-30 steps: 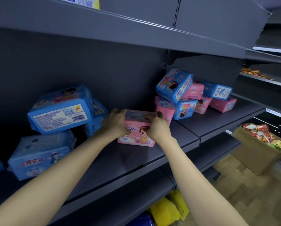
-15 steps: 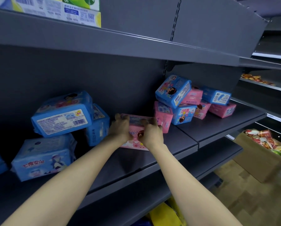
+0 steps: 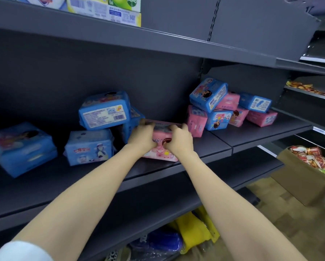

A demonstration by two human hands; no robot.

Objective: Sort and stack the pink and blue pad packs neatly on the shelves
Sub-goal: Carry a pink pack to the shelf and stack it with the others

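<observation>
left hand (image 3: 141, 137): gripped the pink pack (image 3: 161, 151) at its left end, fingers curled over the top edge.
right hand (image 3: 179, 139): clasped the right end likewise, probably to square it flat.
pink pack: lay mid-board on the shelf (image 3: 82, 178).
blue packs (image 3: 105, 110): loosely stacked at nine o'clock.
mixed heap (image 3: 229, 108): pink and blue jumbled at two o'clock, unsorted.
room: cardboard box (image 3: 299, 178) of snacks on the floor (image 3: 271, 223), four o'clock.

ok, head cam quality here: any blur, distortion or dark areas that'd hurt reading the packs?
Head view: wide-angle distortion bows the shelf edge; dim under the upper shelf, back panel nearly black; the far-left blue pack is smeared, print unreadable; left hand and right hand gripping the pink pack look soft; label on the upper blue pack is sharper.
</observation>
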